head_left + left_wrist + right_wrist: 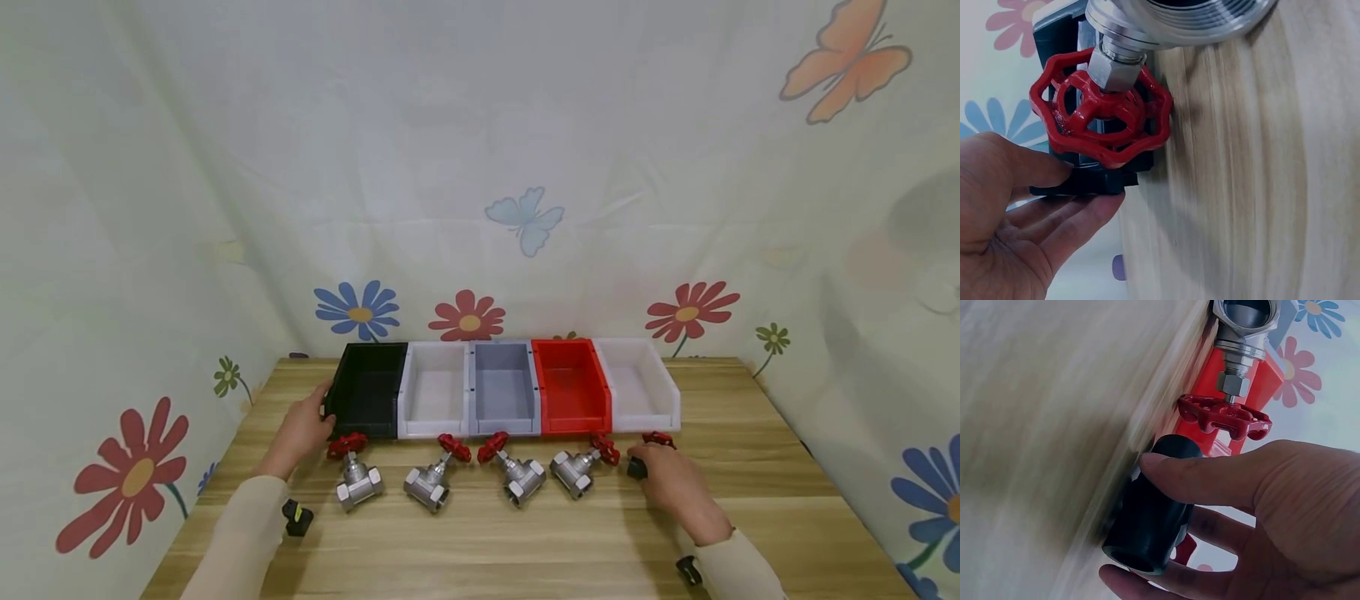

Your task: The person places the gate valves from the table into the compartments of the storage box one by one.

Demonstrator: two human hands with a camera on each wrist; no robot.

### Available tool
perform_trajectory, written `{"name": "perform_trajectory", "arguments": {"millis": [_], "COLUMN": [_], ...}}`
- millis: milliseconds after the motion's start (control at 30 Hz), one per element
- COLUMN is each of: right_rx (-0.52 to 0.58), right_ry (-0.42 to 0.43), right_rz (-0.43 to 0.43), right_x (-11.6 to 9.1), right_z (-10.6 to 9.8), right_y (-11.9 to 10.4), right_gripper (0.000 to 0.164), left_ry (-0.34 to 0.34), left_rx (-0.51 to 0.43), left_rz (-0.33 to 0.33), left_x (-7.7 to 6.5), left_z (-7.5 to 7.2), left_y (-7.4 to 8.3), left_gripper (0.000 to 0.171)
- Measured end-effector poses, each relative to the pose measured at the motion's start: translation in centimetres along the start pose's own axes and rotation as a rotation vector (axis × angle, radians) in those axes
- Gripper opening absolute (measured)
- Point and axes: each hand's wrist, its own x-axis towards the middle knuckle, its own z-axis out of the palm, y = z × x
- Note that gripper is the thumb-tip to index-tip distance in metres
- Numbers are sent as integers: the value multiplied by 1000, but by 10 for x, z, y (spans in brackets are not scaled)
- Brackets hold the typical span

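Note:
My left hand [302,427] grips the side wall of the black bin [363,430] at the left end of a row of bins. In the left wrist view its thumb lies on one face of the wall [1079,182] and the fingers on the other. Close by stands a steel valve [358,483] with a red handwheel [1100,112]. At the right, my right hand [675,482] holds a black-bodied valve [1154,519] low at the table, thumb across its tubular body. Its red handwheel [657,439] is mostly hidden behind the hand.
Right of the black bin stand a white bin [433,429], a grey bin [504,427], a red bin [576,425] and another white bin [645,422], side by side. More red-wheeled steel valves [521,481] lie before them on the wooden table [480,554]. A flowered cloth [420,250] hangs behind.

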Motion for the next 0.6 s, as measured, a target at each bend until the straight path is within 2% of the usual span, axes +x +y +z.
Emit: {"name": "perform_trajectory", "arguments": {"millis": [400,600], "right_rx": [-5,10], "right_ry": [29,40], "right_rz": [-22,-16], "right_x": [-2,-4], "right_z": [1,-9], "right_y": [4,0], "right_gripper": [34,37], "left_ry": [-2,4], "left_rx": [2,7], "left_rz": [7,8], "left_x": [-1,-1], "left_z": [3,3], "left_y": [-1,-2], "left_gripper": [65,65]}}
